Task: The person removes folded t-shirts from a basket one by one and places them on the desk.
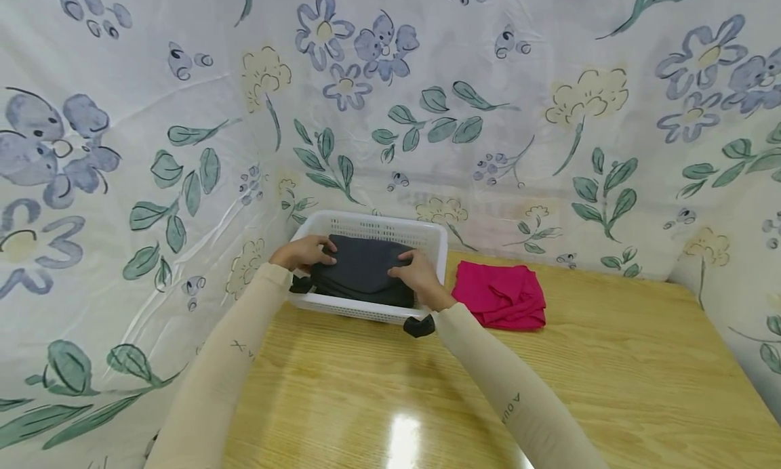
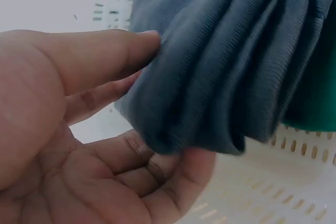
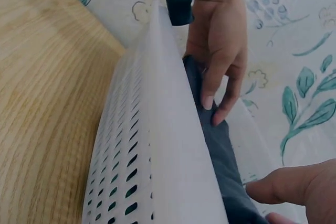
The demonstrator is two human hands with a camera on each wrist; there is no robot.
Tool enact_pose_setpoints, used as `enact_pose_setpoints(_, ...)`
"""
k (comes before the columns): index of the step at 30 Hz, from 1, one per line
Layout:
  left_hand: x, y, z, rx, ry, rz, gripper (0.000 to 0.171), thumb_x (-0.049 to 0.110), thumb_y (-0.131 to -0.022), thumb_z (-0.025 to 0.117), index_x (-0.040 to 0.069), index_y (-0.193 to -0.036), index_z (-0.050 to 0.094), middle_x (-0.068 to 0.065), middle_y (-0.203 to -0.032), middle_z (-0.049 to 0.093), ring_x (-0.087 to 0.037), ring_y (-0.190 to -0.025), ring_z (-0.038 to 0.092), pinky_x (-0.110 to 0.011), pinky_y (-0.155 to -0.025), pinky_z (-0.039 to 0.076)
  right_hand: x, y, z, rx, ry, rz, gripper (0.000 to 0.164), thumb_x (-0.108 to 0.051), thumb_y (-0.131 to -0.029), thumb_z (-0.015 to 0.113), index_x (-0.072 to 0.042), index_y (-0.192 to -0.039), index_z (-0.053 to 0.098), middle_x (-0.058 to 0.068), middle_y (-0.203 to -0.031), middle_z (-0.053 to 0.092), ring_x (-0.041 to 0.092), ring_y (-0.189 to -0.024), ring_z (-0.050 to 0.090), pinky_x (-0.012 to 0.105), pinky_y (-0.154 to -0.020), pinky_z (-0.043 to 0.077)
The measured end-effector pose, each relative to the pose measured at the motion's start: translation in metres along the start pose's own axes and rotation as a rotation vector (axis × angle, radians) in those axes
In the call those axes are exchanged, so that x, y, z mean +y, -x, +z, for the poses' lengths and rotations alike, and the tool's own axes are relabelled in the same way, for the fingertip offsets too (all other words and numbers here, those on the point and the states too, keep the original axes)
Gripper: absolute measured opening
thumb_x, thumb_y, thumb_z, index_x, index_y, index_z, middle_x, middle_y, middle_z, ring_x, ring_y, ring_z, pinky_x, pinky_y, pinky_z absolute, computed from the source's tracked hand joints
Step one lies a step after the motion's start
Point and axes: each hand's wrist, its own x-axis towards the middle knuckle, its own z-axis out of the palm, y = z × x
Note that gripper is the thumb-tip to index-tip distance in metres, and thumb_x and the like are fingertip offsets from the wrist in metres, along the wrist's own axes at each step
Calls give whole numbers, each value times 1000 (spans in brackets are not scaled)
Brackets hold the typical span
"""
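A dark grey folded garment (image 1: 364,262) lies within the white perforated basket (image 1: 439,242), and its stacked layers show at the left end in the left wrist view. My left hand (image 1: 308,251) grips that end, thumb (image 2: 118,51) on the upper folds and fingers underneath. At the opposite end my right hand (image 1: 421,272) holds the garment, its thumb (image 3: 283,184) against the cloth in the right wrist view. Its other fingers are mostly hidden there. Something green (image 2: 315,95) shows beneath the garment inside the basket.
To the right of the basket, a bright pink folded cloth (image 1: 500,296) rests on the wooden table (image 1: 610,360). Floral sheeting (image 1: 464,171) hangs behind and along the left side, close to the basket.
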Motion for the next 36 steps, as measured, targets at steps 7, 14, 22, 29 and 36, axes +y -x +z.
enact_pose_setpoints(7, -1, -1, -1, -12, 23, -22, 47, 8, -101, 66, -5, -143, 49, -29, -143, 40, -30, -101, 62, -43, -83, 56, 0, -2, 1, 8, -55, -54, 38, -9, -92, 75, -4, -127, 65, 17, -142, 55, 33, -131, 53, 47, -108, 45)
enact_pose_setpoints(14, 2, -1, 0, 6, 57, -25, 42, 11, -101, 67, -4, -138, 54, -25, -145, 37, -19, -83, 55, -31, -70, 51, 1, -5, 1, -36, -82, -23, 42, -13, -95, 74, -6, -133, 61, 17, -149, 48, 35, -137, 48, 49, -110, 43)
enact_pose_setpoints(22, 4, 3, 2, 12, 54, -36, 42, 11, -100, 68, -3, -138, 55, -29, -144, 38, -37, -111, 58, -54, -87, 56, 3, -2, 2, -168, -61, -10, 53, -20, -96, 74, -11, -144, 53, 14, -157, 40, 35, -141, 43, 51, -113, 38)
enact_pose_setpoints(29, 2, 1, 4, 26, 91, -38, 41, 9, -99, 69, -1, -137, 58, -23, -137, 44, -23, -85, 60, -36, -72, 54, 7, -5, 5, -114, -31, -5, 43, -24, -99, 71, -14, -139, 59, 14, -153, 45, 35, -136, 47, 52, -110, 40)
enact_pose_setpoints(36, 1, 1, 3, 41, 112, -30, 40, 6, -99, 68, -2, -137, 57, -25, -139, 42, -24, -86, 60, -37, -73, 55, 4, -6, 5, -103, -43, -47, 42, -18, -97, 73, -14, -137, 63, 13, -153, 46, 34, -135, 49, 49, -108, 43)
